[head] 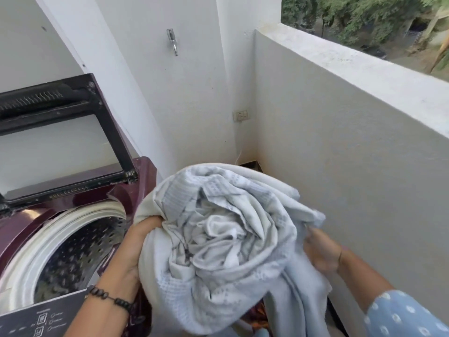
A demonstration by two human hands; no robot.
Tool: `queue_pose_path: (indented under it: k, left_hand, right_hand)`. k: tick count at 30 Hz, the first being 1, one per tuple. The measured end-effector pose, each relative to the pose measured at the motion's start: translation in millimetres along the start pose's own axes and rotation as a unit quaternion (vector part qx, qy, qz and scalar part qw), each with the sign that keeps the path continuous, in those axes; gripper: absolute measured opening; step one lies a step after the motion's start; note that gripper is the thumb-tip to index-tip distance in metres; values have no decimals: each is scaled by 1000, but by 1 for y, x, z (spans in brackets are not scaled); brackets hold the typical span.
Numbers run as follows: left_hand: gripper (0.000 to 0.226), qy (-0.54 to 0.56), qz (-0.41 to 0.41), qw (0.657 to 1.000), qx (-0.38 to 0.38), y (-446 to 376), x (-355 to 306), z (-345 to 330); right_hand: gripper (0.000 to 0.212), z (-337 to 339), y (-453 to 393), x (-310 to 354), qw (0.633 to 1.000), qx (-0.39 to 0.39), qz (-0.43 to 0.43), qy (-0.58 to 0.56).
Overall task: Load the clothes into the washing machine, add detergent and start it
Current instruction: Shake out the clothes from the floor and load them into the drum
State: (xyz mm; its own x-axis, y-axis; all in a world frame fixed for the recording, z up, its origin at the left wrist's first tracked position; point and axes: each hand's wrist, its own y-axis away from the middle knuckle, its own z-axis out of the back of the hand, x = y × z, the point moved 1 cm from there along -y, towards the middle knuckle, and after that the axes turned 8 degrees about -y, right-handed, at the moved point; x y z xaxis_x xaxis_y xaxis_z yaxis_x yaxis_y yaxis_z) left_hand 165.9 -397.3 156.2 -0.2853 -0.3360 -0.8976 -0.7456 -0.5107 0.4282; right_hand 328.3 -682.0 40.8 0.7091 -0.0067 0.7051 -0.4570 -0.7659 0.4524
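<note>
While the washing machine (60,227) stands at eight o'clock with its lid (63,132) raised and drum (73,254) exposed, both hands grip a bundled pale sheet (223,242) at centre: left hand (136,242) closed on its nine o'clock edge, right hand (323,251) on its three o'clock edge.

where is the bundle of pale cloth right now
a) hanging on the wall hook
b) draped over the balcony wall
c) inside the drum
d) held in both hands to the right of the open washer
d: the left hand and right hand grip the bundle of pale cloth beside the washer, whose lid stands open.
</note>
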Motion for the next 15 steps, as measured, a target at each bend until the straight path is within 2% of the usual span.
queue_pose_path:
  k: [1,2,4,6,8,10,13,15]
  left_hand:
    - [20,9,1,1000,9,-4,2,0]
    - [16,13,4,1000,15,-5,0,-2]
    - [42,-1,-10,1000,2,-15,0,1]
    - [63,-33,-48,998,-12,-19,-1,-5]
    - [62,-78,-91,993,-19,-19,-1,-16]
    - [52,-93,-109,989,-43,-18,2,-27]
    - [53,-65,-120,988,-73,-18,8,-31]
    - [50,-52,-122,986,-102,-19,9,-30]
  right_hand:
    - [74,12,0,8,1000,-18,2,-6]
    - [84,20,-1,20,1000,16,9,-6]
    - [92,13,7,55,999,-7,53,6]
    - [103,11,10,81,995,9,92,-26]
    - [106,3,15,97,989,25,139,-36]
    - [108,-13,20,103,985,45,168,14]
    - [102,-33,25,90,976,42,195,87]
    - [111,-38,26,76,975,38,199,96]
